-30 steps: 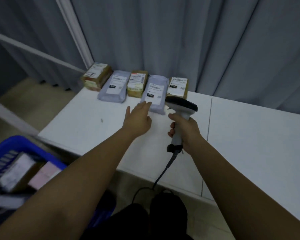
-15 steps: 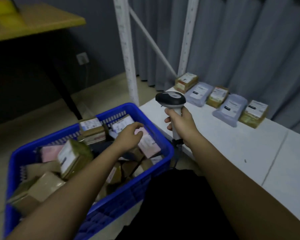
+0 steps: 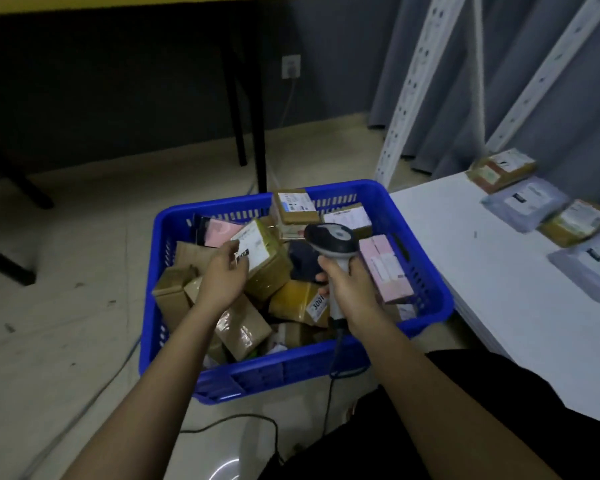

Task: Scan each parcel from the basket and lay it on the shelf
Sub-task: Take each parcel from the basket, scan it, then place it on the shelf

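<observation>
While the left hand (image 3: 222, 275) reaches down into the blue basket (image 3: 291, 367), its fingers (image 3: 236, 245) are closing on the near left end of a brown parcel with a white label (image 3: 262, 258), which sits tilted on top of the heap with its label face turned up and toward the camera. That parcel's long axis runs from the left hand away to the right and toward the scanner, so the label lies just between the two hands, and the left hand is plainly the nearer one. Thumb and fingers look narrowly spread around the parcel's corner, touching it; whether they have a firm hold I cannot tell. Over on the other side, the right hand (image 3: 349, 289) is wrapped tight round the handle of the scanner (image 3: 331, 239), head tipped forward and down above the pile, just beside the label. To my eye the coming move turns on lifting that label square to the scanner head. Off to the right, five parcels lie in a row along the back of the white shelf (image 3: 492, 271).
</observation>
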`<state>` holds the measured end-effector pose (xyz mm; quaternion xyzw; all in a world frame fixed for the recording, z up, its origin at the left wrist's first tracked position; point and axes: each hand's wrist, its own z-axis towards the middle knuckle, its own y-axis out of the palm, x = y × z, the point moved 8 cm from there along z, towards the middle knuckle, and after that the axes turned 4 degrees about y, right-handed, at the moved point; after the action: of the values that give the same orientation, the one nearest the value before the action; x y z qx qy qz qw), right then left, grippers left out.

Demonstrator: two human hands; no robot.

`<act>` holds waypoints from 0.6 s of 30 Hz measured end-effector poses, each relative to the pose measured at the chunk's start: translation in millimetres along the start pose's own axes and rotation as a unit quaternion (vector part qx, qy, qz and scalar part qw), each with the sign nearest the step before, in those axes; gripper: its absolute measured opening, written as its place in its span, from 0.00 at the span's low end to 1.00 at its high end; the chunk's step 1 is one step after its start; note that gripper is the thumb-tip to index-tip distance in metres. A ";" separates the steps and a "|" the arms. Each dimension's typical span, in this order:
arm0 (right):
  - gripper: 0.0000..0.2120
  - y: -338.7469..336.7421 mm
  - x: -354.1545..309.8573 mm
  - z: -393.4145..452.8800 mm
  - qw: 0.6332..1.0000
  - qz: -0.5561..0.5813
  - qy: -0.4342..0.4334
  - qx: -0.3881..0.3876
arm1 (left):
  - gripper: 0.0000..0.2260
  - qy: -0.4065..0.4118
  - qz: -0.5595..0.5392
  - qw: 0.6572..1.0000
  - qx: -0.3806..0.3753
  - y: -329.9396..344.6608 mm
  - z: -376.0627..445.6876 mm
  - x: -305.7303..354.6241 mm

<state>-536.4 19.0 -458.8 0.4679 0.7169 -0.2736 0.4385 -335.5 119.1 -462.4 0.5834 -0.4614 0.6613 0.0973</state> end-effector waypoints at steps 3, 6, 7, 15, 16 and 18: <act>0.20 21.3 3.6 4.7 1.000 0.011 -0.011 -0.008 | 0.20 -0.026 -0.006 0.999 0.027 -20.3 2.3 -19.2; 0.21 34.1 2.1 14.4 1.000 0.007 -0.009 0.003 | 0.19 -0.023 0.014 0.999 0.032 -23.4 16.2 -24.7; 0.21 36.0 0.8 18.0 1.000 0.007 -0.008 0.014 | 0.18 -0.026 0.020 0.999 0.023 -20.3 22.7 -25.2; 0.17 40.9 -1.2 44.2 0.999 -0.023 0.010 0.035 | 0.24 -0.139 0.183 0.962 -0.148 34.8 84.1 -49.6; 0.17 42.0 -2.2 45.5 0.999 -0.030 0.011 0.028 | 0.26 -0.149 0.193 0.957 -0.156 39.3 87.0 -52.0; 0.17 42.4 -4.9 47.4 0.999 -0.043 0.011 0.015 | 0.29 -0.160 0.170 0.961 -0.148 43.2 92.6 -54.1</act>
<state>-479.2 -3.7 -475.7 0.4462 0.7367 -0.2979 0.4116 -284.9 50.2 -540.3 0.5742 -0.6557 0.4903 -0.0064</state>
